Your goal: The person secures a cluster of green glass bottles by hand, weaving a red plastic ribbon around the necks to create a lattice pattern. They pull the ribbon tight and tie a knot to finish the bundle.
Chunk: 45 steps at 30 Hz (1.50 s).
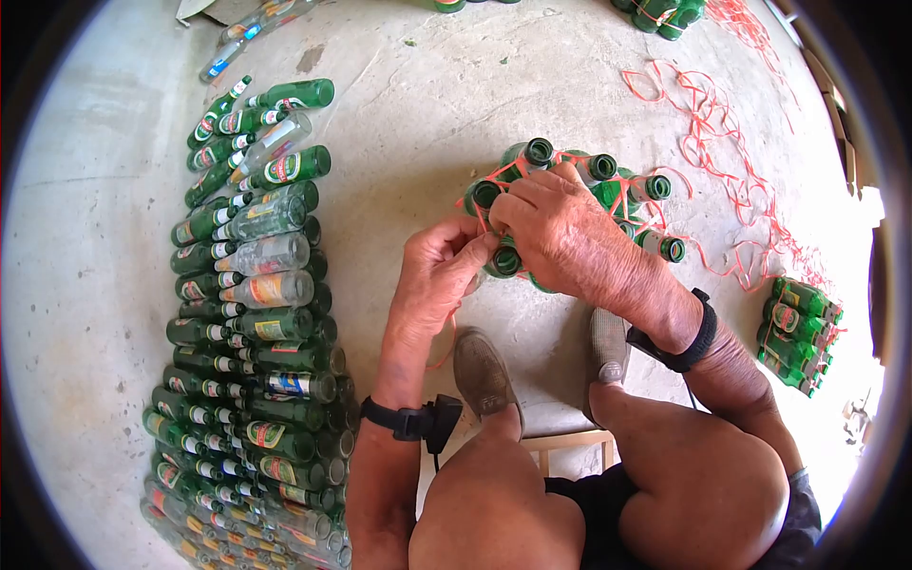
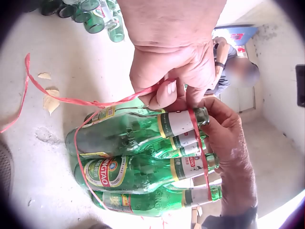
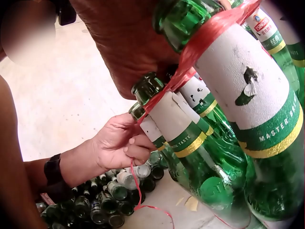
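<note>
Green bottles (image 1: 608, 195) stand upright in a cluster, with red plastic twine (image 1: 622, 199) running round and between their necks. My left hand (image 1: 442, 271) is at the cluster's left side; in the left wrist view its curled fingers pinch the red twine (image 2: 119, 101) beside a bottle neck. My right hand (image 1: 565, 223) reaches over the bottle tops, fingers curled down by the neck of a left-hand bottle (image 1: 486, 194); its fingertips are hidden in the head view. Along the white neck labels (image 3: 169, 112) the twine lies across in the right wrist view, and a loose tail (image 3: 137, 191) hangs below the left hand.
Many bottles (image 1: 275, 328) lie stacked in rows at left. Loose red twine (image 1: 708, 142) is strewn over the floor at right, near a bundled group of green bottles (image 1: 798, 332). Another bundle (image 1: 660, 14) stands at the top. Two shoes (image 1: 484, 370) are below the cluster.
</note>
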Each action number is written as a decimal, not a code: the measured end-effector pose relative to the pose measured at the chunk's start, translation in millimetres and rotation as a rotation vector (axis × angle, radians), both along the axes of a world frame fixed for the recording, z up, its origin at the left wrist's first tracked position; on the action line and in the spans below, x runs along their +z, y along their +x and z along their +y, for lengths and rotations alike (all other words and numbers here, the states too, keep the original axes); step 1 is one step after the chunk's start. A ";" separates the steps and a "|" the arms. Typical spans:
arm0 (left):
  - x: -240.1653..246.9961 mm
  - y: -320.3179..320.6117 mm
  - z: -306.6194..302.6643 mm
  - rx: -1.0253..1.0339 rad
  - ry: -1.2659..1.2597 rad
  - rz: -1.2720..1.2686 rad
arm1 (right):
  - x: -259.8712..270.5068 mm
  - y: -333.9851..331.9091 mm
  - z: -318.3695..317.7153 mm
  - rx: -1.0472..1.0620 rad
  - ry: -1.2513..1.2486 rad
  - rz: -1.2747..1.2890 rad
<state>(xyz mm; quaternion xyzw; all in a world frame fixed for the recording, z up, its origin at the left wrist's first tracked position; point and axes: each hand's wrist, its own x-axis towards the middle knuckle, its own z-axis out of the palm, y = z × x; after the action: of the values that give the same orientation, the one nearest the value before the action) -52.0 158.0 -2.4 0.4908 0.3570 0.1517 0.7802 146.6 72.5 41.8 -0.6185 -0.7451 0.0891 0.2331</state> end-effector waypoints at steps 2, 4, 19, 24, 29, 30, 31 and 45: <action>0.4 1.6 0.0 -0.008 0.084 0.041 | -0.1 -0.5 0.3 -0.010 0.016 -0.003; 0.3 2.9 -0.3 0.017 0.009 0.030 | 0.6 1.5 1.8 0.003 -0.019 0.049; -8.7 -1.7 -3.7 0.092 -0.207 -0.083 | -1.5 6.0 -0.4 0.027 -0.001 0.109; -6.7 1.0 -4.2 0.102 -0.214 -0.102 | 0.3 6.7 1.7 0.005 -0.021 0.220; 1.9 6.5 -7.6 0.131 -0.177 -0.089 | 4.8 11.5 4.4 0.042 -0.123 0.228; 1.1 6.2 -7.6 0.117 -0.161 -0.086 | 6.2 11.6 5.1 0.052 -0.086 0.215; 0.0 6.1 -7.0 0.104 -0.144 -0.083 | 7.3 11.5 6.4 0.062 -0.047 0.203; -2.6 3.5 -3.0 0.055 -0.066 -0.109 | 9.9 13.2 8.7 0.118 0.054 0.004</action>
<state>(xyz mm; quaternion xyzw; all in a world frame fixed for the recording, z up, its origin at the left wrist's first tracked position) -48.6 155.0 -5.0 0.4459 0.3321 0.1875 0.8097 159.7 81.2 51.7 -0.5669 -0.7819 0.0838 0.2453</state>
